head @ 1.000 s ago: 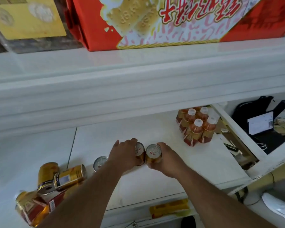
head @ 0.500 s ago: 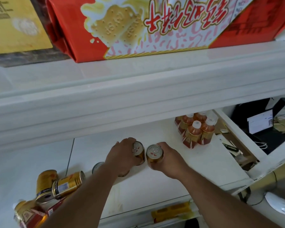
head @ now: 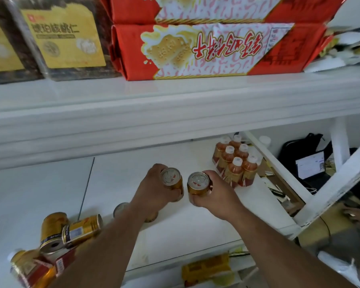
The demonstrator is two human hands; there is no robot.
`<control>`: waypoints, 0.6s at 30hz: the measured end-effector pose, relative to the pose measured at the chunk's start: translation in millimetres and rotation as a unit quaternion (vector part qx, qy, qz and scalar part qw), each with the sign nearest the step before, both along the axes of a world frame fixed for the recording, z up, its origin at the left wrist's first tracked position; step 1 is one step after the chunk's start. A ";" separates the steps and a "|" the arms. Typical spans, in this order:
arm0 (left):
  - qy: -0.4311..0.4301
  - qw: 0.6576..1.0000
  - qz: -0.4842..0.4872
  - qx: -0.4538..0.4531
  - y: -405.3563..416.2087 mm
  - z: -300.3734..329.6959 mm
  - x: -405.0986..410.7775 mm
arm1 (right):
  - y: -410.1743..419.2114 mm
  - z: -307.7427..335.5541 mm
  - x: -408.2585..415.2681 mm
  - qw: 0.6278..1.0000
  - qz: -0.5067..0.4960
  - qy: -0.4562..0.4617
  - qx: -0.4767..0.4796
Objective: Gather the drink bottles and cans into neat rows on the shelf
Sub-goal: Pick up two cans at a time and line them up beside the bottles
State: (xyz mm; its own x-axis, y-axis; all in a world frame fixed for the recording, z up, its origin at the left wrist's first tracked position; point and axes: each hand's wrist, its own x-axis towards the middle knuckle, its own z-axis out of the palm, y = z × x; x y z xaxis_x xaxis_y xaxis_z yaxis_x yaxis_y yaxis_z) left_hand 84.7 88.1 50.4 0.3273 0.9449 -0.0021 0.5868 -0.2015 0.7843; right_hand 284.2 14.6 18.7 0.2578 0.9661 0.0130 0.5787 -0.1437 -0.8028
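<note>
On the white shelf (head: pixel 195 231) my left hand (head: pixel 154 188) grips an upright gold can (head: pixel 172 177), and my right hand (head: pixel 214 194) grips a second gold can (head: pixel 199 183) just to its right, a small gap between them. A group of orange tea bottles (head: pixel 236 163) with white caps stands in rows at the shelf's right end, close to my right hand. Another upright can (head: pixel 120 208) shows partly behind my left forearm. At the lower left, gold cans (head: pixel 81 227) lie on their sides with a toppled bottle (head: pixel 27 267).
The upper shelf (head: pixel 175 96) overhangs, carrying red biscuit boxes (head: pixel 206 50) and a dark snack pack (head: pixel 64 38). A white slanted frame (head: pixel 330 188) borders the right side, with a black bag (head: pixel 306 148) and another person's hand (head: pixel 355 215) beyond. A yellow packet (head: pixel 206 269) lies below.
Both hands have slid the two cans slightly farther back and right, toward the bottles. The view has tilted up, showing more of the upper shelf.
</note>
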 end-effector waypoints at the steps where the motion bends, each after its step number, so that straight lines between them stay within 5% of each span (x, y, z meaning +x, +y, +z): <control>1: -0.010 1.000 0.003 0.001 -5.2 2.9 1.7 | -2.2 3.0 1.0 1.000 0.004 0.000 0.004; 18: -0.007 0.997 0.070 0.027 -125.9 39.1 39.8 | -85.2 14.9 41.5 0.996 0.084 0.021 -0.004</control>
